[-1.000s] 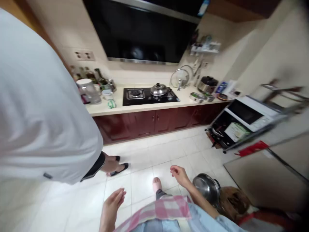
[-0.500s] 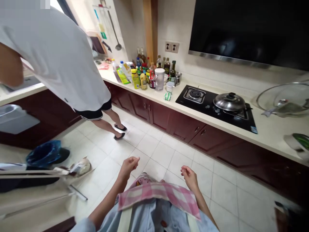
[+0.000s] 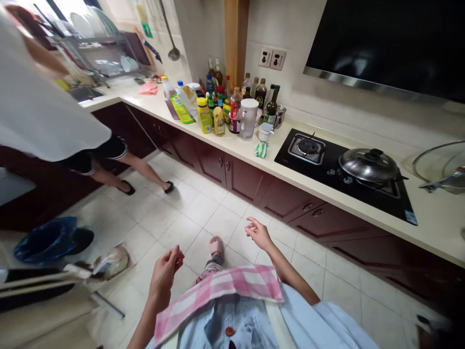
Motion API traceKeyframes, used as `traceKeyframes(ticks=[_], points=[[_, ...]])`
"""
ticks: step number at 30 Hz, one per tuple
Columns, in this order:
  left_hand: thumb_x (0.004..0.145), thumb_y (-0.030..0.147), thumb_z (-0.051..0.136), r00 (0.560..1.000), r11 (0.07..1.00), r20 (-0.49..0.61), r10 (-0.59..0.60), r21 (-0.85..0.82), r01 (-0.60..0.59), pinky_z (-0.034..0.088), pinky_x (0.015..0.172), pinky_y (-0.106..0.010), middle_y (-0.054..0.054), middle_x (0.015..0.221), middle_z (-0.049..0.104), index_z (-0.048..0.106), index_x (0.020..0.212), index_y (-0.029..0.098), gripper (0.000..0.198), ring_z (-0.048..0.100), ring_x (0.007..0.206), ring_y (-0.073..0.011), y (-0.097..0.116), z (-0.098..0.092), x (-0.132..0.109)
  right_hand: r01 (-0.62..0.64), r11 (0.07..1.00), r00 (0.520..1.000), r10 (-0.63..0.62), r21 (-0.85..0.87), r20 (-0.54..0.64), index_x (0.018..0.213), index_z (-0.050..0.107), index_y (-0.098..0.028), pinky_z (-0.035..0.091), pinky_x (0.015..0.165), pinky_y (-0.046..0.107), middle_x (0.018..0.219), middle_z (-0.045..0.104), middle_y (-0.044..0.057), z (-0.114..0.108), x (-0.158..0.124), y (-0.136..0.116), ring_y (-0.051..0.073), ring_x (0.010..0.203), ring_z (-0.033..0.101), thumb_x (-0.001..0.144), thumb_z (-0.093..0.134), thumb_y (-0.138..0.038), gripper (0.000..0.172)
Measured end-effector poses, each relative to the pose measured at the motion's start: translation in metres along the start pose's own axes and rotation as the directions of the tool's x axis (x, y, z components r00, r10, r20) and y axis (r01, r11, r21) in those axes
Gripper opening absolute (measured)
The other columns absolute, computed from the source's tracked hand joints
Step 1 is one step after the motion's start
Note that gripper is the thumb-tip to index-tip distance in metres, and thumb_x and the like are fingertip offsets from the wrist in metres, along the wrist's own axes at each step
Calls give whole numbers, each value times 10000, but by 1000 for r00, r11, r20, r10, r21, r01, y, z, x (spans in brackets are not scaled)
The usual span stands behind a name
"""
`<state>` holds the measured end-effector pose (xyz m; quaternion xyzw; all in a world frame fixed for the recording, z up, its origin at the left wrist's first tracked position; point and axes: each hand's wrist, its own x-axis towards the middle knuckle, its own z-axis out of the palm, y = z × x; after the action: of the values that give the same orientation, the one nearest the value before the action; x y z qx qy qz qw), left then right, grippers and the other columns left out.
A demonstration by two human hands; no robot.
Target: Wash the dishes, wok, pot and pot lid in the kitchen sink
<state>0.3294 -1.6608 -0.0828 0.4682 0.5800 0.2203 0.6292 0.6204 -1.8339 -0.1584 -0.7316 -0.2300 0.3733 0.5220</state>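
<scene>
My left hand point(image 3: 166, 271) hangs over the tiled floor in front of my body, with its fingers curled in and no object seen in it. My right hand point(image 3: 258, 233) hovers farther forward, its fingers loosely bent and apart, holding nothing. Between the two hands, a foot in a pink slipper point(image 3: 215, 246) shows on the tiles. A pink checked apron point(image 3: 225, 287) covers my front. Neither hand touches the counter point(image 3: 232, 145), where a white-and-green striped cloth point(image 3: 260, 150) lies beside a small white cup point(image 3: 265, 132).
Another person in a white shirt point(image 3: 47, 106) stands by the sink at left. Bottles and a clear pitcher point(image 3: 248, 119) crowd the counter. A lidded pan point(image 3: 368, 165) sits on the black stove point(image 3: 327, 162). A blue-lined bin point(image 3: 45, 242) and a dustpan point(image 3: 127, 264) occupy the floor at left.
My view has swung and a slippered foot has come forward. My right hand has risen forward and its fingers are looser; my left is lower and farther left. The other person has shifted left.
</scene>
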Motion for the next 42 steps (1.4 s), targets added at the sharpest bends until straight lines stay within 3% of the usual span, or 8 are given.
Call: traceKeyframes(ticks=[10,16,21,25,28,31,37,42], points=[[409,518,962,982,998,180,57,15,-61,532,723,-238,-30,755,735,691,1111,183,824,666,808,-184,100,-3,156,34,894,938,-183,-446,-295,1349,610,-179,552,817,296,1122,700,83,-30,207,-138,142,795,672,890,651,-234,464],[522,621,890,953,989,292,74,104,-109,503,648,-231,17,636,649,696,1032,185,698,589,644,-134,146,65,220,-229,666,883,-164,-709,-439,1437,543,-208,481,979,379,1346,571,161,-96,307,-188,271,1154,568,971,569,-297,475],[585,633,855,871,963,479,105,172,-210,517,681,-278,-49,712,699,711,969,156,629,634,715,-178,184,148,247,-336,660,891,-7,-672,-453,1413,539,-223,483,951,400,1380,522,172,-111,369,-182,291,1158,564,929,612,-257,491],[592,606,860,856,959,501,132,154,-238,503,654,-280,-45,691,688,713,911,153,573,613,665,-161,215,208,274,-294,760,895,7,-579,-445,1202,632,-181,501,903,319,1176,646,103,-134,375,-165,208,995,624,907,517,-157,317],[584,605,860,869,960,479,124,162,-227,506,658,-286,-38,676,678,712,896,157,566,614,649,-158,233,242,288,-197,861,813,-124,-469,-569,1206,608,-173,509,887,322,1097,666,86,-173,354,-150,208,968,627,937,404,-237,344],[604,607,846,883,959,460,96,196,-206,514,676,-296,-43,693,686,710,911,157,561,628,665,-165,242,267,294,-258,802,730,-203,-538,-652,1354,527,-140,484,971,455,1281,588,195,-208,338,-132,312,1142,575,903,498,-347,498],[550,632,862,850,947,526,-34,289,-141,520,663,-315,-53,661,693,715,839,163,570,634,642,-180,246,305,305,-211,512,918,-189,-833,-349,1460,467,-167,290,1146,609,1584,344,207,-209,376,-100,396,1479,243,945,549,-381,564],[557,651,852,804,936,591,-65,316,-156,528,662,-319,-55,663,697,716,844,164,581,638,637,-184,253,330,320,-181,512,900,-258,-840,-352,1395,563,-112,352,1124,512,1458,492,216,-244,445,-114,319,1339,426,992,354,-171,458]])
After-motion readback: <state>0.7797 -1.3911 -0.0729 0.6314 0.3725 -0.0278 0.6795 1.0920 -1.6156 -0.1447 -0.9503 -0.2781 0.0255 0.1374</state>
